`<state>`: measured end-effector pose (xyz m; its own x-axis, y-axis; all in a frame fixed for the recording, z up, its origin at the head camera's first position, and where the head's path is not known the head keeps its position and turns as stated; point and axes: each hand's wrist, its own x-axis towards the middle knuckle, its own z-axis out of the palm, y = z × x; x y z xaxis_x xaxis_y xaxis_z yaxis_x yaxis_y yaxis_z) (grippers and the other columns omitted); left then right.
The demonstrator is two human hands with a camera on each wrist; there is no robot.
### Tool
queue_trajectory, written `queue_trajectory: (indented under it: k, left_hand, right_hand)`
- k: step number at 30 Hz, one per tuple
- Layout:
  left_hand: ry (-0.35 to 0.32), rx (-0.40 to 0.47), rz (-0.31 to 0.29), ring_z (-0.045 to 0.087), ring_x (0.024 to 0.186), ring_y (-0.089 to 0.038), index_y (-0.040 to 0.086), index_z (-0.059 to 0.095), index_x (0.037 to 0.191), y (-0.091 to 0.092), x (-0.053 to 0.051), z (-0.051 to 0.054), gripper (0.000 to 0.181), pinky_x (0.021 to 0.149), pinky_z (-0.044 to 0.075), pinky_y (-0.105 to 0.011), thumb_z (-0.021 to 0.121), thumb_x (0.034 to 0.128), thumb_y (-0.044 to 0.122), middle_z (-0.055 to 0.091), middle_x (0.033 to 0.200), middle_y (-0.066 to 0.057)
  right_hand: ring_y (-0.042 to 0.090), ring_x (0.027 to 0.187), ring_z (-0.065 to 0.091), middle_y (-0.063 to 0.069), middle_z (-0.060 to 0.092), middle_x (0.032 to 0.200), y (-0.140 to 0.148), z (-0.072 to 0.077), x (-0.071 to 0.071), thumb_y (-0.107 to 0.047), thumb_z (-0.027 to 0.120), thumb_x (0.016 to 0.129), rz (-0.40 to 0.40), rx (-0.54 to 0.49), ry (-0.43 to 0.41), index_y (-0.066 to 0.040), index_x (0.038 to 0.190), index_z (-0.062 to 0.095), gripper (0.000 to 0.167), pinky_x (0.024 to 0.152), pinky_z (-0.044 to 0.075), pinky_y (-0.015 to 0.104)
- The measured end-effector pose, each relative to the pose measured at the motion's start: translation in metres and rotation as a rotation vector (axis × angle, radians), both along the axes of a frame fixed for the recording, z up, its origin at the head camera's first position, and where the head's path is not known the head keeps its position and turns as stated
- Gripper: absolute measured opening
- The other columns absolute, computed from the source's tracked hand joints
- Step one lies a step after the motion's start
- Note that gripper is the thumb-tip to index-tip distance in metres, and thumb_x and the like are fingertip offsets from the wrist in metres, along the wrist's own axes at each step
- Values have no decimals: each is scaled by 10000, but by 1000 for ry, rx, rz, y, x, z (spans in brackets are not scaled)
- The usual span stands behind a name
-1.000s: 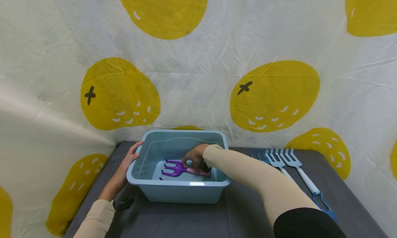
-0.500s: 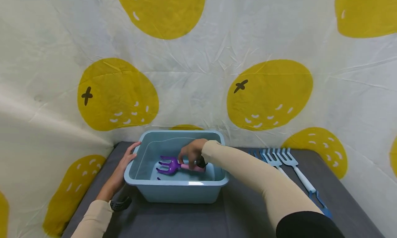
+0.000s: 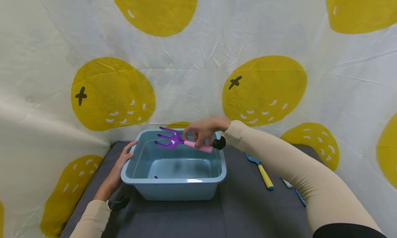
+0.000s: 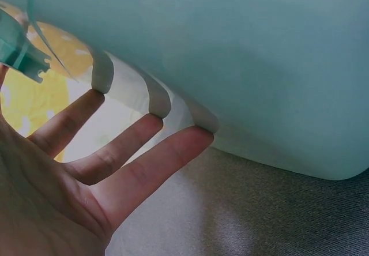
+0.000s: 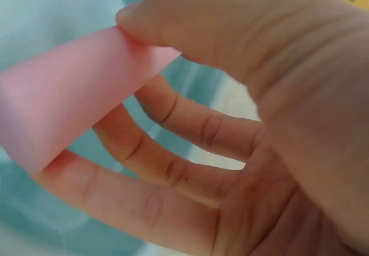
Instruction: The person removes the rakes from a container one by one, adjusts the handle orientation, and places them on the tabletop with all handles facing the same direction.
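My right hand (image 3: 203,129) pinches the pink handle (image 5: 69,89) of a purple hand fork (image 3: 174,139). Thumb and fingertips meet on opposite sides of that handle in the right wrist view. The fork is raised at the height of the rim of a light blue plastic basin (image 3: 173,180), its tines pointing left. Against the basin's left side rests my left hand (image 3: 116,171); its straight fingers (image 4: 155,164) touch the outer wall in the left wrist view. A small purple tip (image 3: 156,177) shows inside behind the front rim, the rest of it hidden.
A tool with a blue head and yellow handle (image 3: 265,176) lies right of the basin on a dark grey cloth (image 3: 248,214). Parts of other blue tools show beside my right sleeve (image 3: 279,162), which hides the rest. Behind hangs a fruit-print curtain (image 3: 192,86).
My right hand has lifted the purple hand fork from the basin floor up to rim level. My right arm now covers the light blue forks on the right. The left hand stays at the basin.
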<state>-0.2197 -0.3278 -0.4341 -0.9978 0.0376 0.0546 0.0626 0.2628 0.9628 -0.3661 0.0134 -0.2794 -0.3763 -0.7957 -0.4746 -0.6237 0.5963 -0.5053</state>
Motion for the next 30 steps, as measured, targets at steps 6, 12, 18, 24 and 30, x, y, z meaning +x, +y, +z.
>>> queue_trajectory:
  k: [6, 12, 18, 24, 30]
  left_hand:
    - [0, -16, 8, 305, 1368, -442, 313, 170, 1630, -5, 2, 2, 569, 1058, 379, -603, 299, 1097, 463, 78, 1678, -133]
    - [3, -11, 5, 298, 1370, -449, 316, 162, 1633, -7, 3, 2, 570, 1061, 373, -614, 295, 1098, 459, 62, 1679, -135]
    - [2, -9, 5, 264, 1390, -453, 311, 150, 1638, -11, 4, -1, 576, 1088, 316, -680, 288, 1101, 464, 36, 1688, -135]
    - [-6, -9, -3, 253, 1394, -450, 324, 145, 1637, -12, 5, -4, 571, 1084, 322, -680, 285, 1103, 467, 29, 1689, -133]
    - [9, -4, -8, 262, 1392, -466, 332, 155, 1633, -9, 5, -6, 569, 1081, 315, -707, 296, 1099, 467, 36, 1686, -130]
  right_hand:
    - [269, 856, 710, 151, 633, 1116, 42, 29, 7, -119, 743, 938, -61, -70, -4, -175, 1368, 565, 469, 658, 614, 463]
    - [270, 890, 700, 146, 632, 1132, 84, 37, 14, -135, 759, 937, -153, -108, 30, -175, 1390, 543, 504, 642, 614, 427]
    - [263, 824, 725, 135, 661, 1057, 123, 28, 20, -143, 756, 940, -220, -166, 25, -163, 1408, 538, 517, 640, 613, 436]
    - [292, 843, 719, 148, 651, 1074, 166, 11, 27, -137, 756, 943, -309, -225, -35, -122, 1408, 532, 517, 656, 613, 445]
    - [305, 817, 705, 154, 655, 1027, 215, -17, 36, -152, 756, 945, -347, -330, -24, -92, 1389, 534, 500, 612, 608, 453]
